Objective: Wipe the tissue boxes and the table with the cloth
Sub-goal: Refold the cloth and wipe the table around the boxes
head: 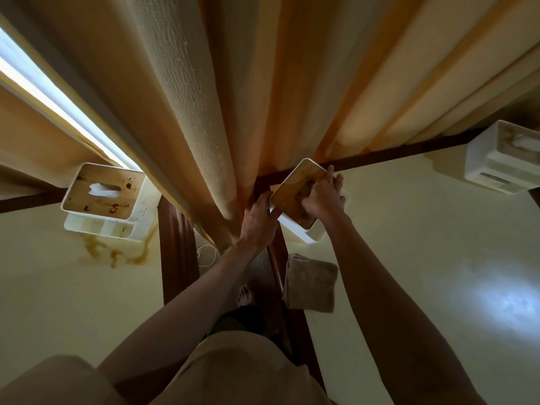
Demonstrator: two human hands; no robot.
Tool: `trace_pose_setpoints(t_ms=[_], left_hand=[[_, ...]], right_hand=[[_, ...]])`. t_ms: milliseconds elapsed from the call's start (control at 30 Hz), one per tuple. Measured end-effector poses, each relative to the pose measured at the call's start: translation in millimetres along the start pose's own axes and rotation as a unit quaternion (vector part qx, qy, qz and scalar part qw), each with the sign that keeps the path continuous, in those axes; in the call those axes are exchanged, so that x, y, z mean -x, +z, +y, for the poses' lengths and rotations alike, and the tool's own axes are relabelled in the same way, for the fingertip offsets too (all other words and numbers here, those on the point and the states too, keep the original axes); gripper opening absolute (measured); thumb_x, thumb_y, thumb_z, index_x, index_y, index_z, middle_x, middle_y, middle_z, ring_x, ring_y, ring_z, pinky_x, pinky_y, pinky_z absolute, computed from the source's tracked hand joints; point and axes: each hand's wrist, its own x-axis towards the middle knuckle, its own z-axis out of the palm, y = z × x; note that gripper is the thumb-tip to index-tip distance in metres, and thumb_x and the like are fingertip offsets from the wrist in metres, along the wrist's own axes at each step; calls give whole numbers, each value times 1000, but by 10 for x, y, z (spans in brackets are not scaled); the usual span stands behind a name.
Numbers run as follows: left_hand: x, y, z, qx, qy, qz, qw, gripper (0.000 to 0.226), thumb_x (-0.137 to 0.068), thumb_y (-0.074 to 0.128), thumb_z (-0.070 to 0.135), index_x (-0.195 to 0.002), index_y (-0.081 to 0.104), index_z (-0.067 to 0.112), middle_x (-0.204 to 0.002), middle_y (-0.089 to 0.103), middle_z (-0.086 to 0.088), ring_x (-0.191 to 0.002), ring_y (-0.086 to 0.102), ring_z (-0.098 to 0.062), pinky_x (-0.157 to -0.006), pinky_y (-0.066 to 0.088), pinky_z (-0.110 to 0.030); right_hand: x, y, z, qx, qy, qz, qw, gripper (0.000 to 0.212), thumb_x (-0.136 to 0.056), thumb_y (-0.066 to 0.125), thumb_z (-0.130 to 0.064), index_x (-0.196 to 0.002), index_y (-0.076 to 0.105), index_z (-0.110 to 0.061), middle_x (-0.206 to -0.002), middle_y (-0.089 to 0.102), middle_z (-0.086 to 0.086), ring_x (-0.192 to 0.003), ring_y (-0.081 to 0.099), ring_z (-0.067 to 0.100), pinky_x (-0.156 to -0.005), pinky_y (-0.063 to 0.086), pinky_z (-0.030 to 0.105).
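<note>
A white tissue box (295, 228) with a wooden lid (301, 176) is tilted up at the far corner of the right table (423, 244). My left hand (258, 220) grips the box's left edge. My right hand (323, 197) presses a bunched brown cloth (305, 192) against the lid, fingers curled over it. A second tissue box (103, 194), its wooden lid spotted with dark stains, stands on the left table (58, 287). A third white tissue box (496, 162) sits at the far right.
Brown spill marks (117, 254) spread on the left table below its box. A folded brown towel (312, 283) lies on the right table's near-left edge. Beige curtains (190, 97) hang right behind both tables. A narrow gap with dark wooden edges separates the tables.
</note>
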Motion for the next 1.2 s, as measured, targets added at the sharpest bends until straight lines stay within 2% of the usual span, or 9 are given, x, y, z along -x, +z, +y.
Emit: trace_pose_setpoints(t_ms=[233,400,533,667,767,867,1000,1100,1200], left_hand=[[-4,-21,3,-4,9,-5,1000,27,-103,57,27,-124,60,10,-97,71,0,-74,66,-9,-58,45,-11],[7,-27,-25,-53,40,1,998,37,-99,64,24,-131,55,7,-111,71,-9,-94,70,-27,-78,57,-32],[-27,-4,55,-101,72,19,992,54,-90,73,21,-138,50,14,-129,63,-7,-119,61,-30,-100,53,-48],[-68,62,277,-96,86,18,992,52,-86,73,18,-135,56,17,-134,58,-6,-125,53,-29,-105,47,-42],[-96,150,376,-139,102,21,985,43,-88,73,27,-129,61,20,-130,60,-4,-121,52,-27,-102,45,-40],[-148,233,438,-186,95,20,978,42,-87,71,41,-124,62,23,-121,60,-2,-116,50,-26,-98,40,-40],[-214,236,508,-187,115,28,975,24,-91,68,23,-114,66,18,-116,65,-3,-115,55,-28,-101,41,-43],[-262,194,528,-175,100,20,979,25,-89,64,8,-111,69,19,-108,72,-3,-106,63,-29,-101,44,-44],[-296,142,493,-139,80,-4,987,26,-85,61,14,-107,72,25,-99,76,-2,-96,70,-27,-92,55,-48]], right_hand=[[-54,58,-93,6,27,41,999,50,-99,58,-27,-145,50,-10,-172,-1,6,-157,-4,38,-118,20,66],[-30,-59,26,-60,7,27,998,37,-96,67,-27,-128,66,-8,-171,9,8,-157,-3,34,-118,21,63],[-14,-122,169,-91,-42,36,994,43,-90,53,-37,-114,71,-5,-148,52,19,-155,19,31,-120,22,53],[42,-213,255,-144,-91,80,982,19,-92,65,-12,-104,68,2,-107,71,19,-113,62,38,-106,45,49],[75,-251,270,-170,-95,89,977,14,-87,70,-12,-97,69,-1,-94,72,12,-92,69,35,-88,55,45],[107,-256,266,-175,-105,91,975,16,-82,70,-17,-86,69,-2,-87,72,11,-84,68,32,-83,54,42],[122,-216,282,-189,-103,104,971,23,-87,66,-32,-97,66,-11,-106,69,8,-104,63,34,-92,52,46],[125,-213,314,-136,-123,76,980,20,-101,54,-28,-112,69,-20,-124,63,4,-128,46,31,-107,33,49],[134,-261,331,-44,-157,34,986,27,-99,56,-31,-124,66,-28,-127,62,-1,-132,43,29,-110,27,50]])
